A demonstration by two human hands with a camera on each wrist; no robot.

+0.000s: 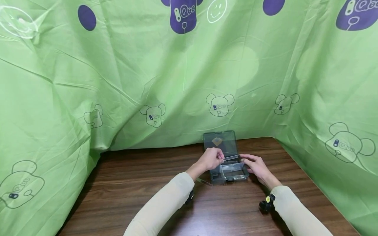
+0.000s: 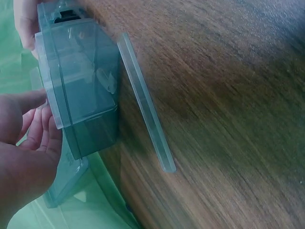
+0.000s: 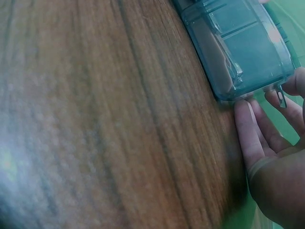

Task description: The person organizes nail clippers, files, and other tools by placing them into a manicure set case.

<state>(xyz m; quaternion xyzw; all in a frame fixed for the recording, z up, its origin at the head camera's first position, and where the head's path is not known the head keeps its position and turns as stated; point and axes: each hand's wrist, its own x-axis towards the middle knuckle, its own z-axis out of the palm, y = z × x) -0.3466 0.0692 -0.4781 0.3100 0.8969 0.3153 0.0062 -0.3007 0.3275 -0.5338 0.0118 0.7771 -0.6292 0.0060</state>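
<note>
A translucent grey plastic compartment box stands on the table with its lid raised at the back. Above its rear compartments, my left hand pinches a narrow clear plastic piece between thumb and fingertips. My right hand grips the box's right side, thumb by the rim. In the right wrist view, fingers touch the box's end wall, near a small hanging tab. The left wrist view shows the left hand close against the box wall.
A loose clear plastic strip lies on the wooden table, left of the box. Green printed cloth hangs behind and along both sides of the table. Inside the box, dividers separate the compartments.
</note>
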